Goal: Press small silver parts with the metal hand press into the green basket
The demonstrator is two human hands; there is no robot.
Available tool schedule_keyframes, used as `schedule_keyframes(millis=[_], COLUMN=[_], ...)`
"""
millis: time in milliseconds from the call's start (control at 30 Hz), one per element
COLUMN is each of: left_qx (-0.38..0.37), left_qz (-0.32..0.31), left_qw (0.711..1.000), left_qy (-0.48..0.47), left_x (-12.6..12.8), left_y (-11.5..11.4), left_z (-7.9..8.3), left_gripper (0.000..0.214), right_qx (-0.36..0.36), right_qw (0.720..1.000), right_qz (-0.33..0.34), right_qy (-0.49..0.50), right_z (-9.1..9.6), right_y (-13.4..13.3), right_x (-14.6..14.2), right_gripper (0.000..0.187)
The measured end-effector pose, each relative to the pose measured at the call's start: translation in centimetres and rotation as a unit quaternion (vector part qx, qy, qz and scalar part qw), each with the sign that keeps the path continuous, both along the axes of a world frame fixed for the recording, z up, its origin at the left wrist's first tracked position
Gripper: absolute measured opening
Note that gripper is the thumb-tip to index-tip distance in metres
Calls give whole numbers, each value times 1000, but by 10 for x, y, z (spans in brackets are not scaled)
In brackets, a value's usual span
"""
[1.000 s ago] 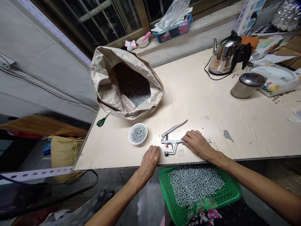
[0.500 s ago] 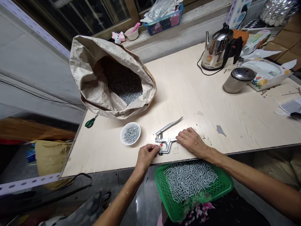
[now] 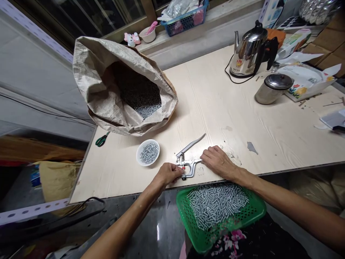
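Metal hand pliers (image 3: 188,154) with a spring and a raised upper handle lie on the pale wooden table (image 3: 231,118) near its front edge. My left hand (image 3: 167,173) is pinched at the pliers' jaw end, its fingertips closed on something too small to make out. My right hand (image 3: 218,162) rests flat over the lower handle and presses it to the table. A small white bowl (image 3: 148,152) of little metal pieces stands just left of the pliers. A green plastic basket (image 3: 221,210) full of metal pieces sits on my lap below the table edge.
A big open paper sack (image 3: 121,90) of metal pieces stands at the back left, with green scissors (image 3: 102,139) beside it. A steel kettle (image 3: 249,50), a lidded steel pot (image 3: 273,88) and packets lie at the right. A blue basket (image 3: 185,18) sits on the sill.
My left hand has moved right from the table edge to the pliers' jaw and closed into a pinch. The view has shifted a little; my right hand stays on the handle.
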State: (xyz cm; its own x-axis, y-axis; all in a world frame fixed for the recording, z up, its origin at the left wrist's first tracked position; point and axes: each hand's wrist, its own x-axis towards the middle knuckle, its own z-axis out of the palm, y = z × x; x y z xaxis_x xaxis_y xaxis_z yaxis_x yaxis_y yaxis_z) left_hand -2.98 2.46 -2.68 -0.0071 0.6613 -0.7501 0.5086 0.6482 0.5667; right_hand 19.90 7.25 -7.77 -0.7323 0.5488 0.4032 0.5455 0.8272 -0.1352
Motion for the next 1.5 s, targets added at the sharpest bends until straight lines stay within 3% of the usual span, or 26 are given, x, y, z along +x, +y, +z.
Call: schedule_keyframes(millis=[200, 333, 500, 733, 900, 1133, 1200, 1300, 1400, 1500], left_qx=[-47, -56, -29, -12, 2, 17, 78, 263, 393, 406], left_qz=[15, 47, 46, 38, 28, -28, -66, -137, -244, -332], left_qw=[999, 997, 998, 999, 999, 997, 981, 910, 840, 811], left_qy=[9, 19, 24, 21, 18, 70, 164, 289, 284, 261], left_x=[5, 11, 15, 13, 11, 13, 19, 34, 49, 58], left_y=[-2, -8, -15, -18, -21, -24, -30, -34, -23, -2], left_z=[2, 6, 8, 6, 0, 5, 12, 17, 12, 3], left_gripper=[36, 32, 32, 37, 38, 38, 34, 21, 34, 55], right_qx=[-24, -95, -162, -181, -177, -176, -172, -159, -159, -178], right_qw=[999, 995, 985, 975, 973, 973, 976, 981, 982, 979], right_qz=[7, 23, 48, 91, 105, 96, 91, 83, 70, 66], right_qy=[-21, -25, -26, -90, -107, -114, -99, -78, -77, -80], right_z=[0, 5, 15, 26, 32, 44, 44, 40, 37, 41], right_y=[-1, -1, 20, 50, 53, 40, 33, 24, 19, 19], right_x=[0, 7, 17, 8, 5, 9, 10, 10, 10, 14], right_gripper=[17, 12, 75, 96, 85, 47, 36, 22, 25, 43])
